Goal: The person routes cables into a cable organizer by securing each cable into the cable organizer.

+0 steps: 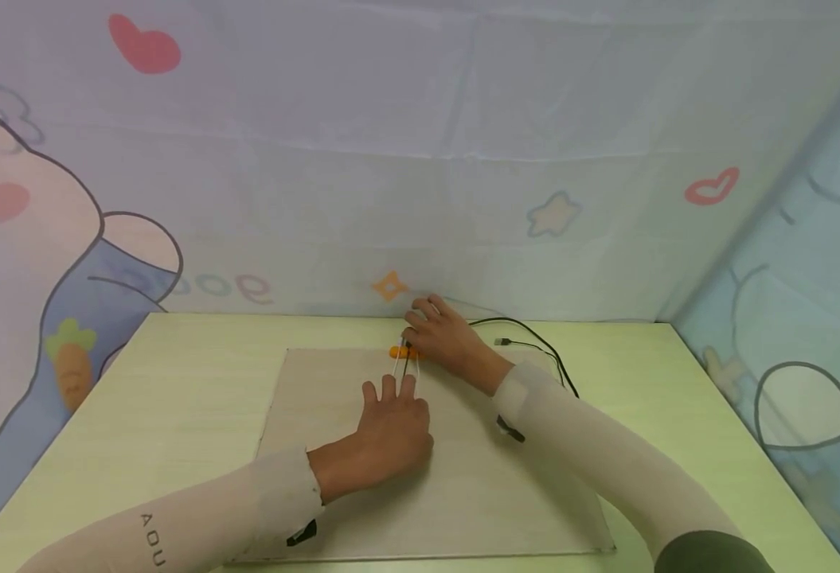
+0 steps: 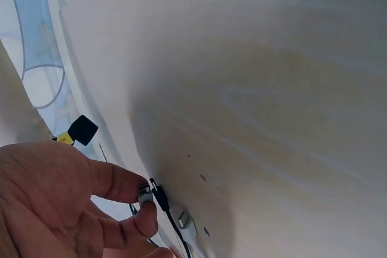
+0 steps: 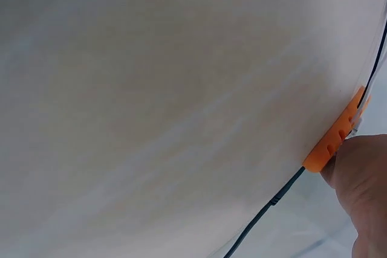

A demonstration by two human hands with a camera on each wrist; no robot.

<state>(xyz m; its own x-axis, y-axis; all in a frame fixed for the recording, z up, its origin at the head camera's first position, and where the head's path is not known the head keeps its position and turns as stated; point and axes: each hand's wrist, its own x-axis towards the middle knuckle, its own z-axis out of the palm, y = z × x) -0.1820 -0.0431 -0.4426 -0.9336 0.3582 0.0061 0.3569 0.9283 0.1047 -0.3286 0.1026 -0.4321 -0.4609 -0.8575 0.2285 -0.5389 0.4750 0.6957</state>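
In the left wrist view, my left hand point(image 2: 54, 209) pinches a small silver USB plug point(image 2: 144, 195) between thumb and finger. Right beside it are a black cable's round plug point(image 2: 159, 196) and a white cable's USB plug point(image 2: 185, 222). An orange slotted cable holder point(image 1: 396, 352) lies at the board's far edge, with thin white and black cables running from it toward my left hand point(image 1: 394, 438). Over the holder's right end is my right hand point(image 1: 451, 338), its fingertips partly hidden; in the right wrist view, a finger sits right against the holder point(image 3: 335, 134).
A pale board point(image 1: 513, 509) lies on the light table point(image 1: 176, 382). To the right of my right hand, a black cable point(image 1: 545, 342) curves over the table, near another USB plug point(image 1: 502, 341). A printed cloth point(image 1: 305, 199) hangs behind the table's far edge.
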